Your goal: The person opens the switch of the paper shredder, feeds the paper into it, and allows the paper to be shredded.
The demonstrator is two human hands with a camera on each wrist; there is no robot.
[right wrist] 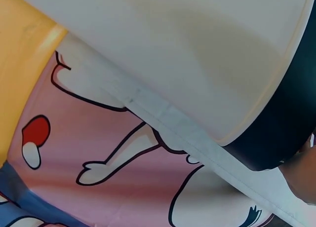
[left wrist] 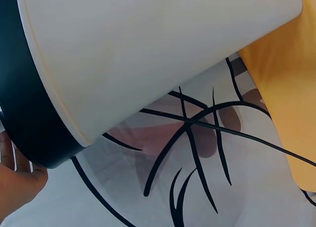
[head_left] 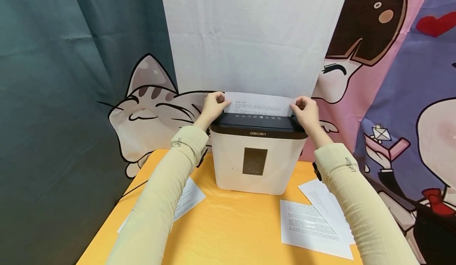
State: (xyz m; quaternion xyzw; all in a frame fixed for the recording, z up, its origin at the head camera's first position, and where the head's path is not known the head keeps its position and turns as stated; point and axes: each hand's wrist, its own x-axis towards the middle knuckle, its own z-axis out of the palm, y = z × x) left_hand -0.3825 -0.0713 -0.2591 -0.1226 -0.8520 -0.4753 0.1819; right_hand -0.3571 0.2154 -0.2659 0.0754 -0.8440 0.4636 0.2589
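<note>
A printed sheet of paper stands upright at the top of a white paper shredder with a dark lid. Its lower edge is hidden in the lid. My left hand pinches the sheet's left edge between thumb and fingers, while the right hand pinches the right edge. Both hands are just above the lid's ends. In the left wrist view, part of the left hand shows beside the lid's end. Only a bit of the right hand appears in the right wrist view, by the lid's other end.
Two printed sheets overlap on the yellow table at the right. Another sheet lies at the left, partly under the left sleeve. A thin black cable crosses the left table edge. Cartoon-printed curtains hang behind.
</note>
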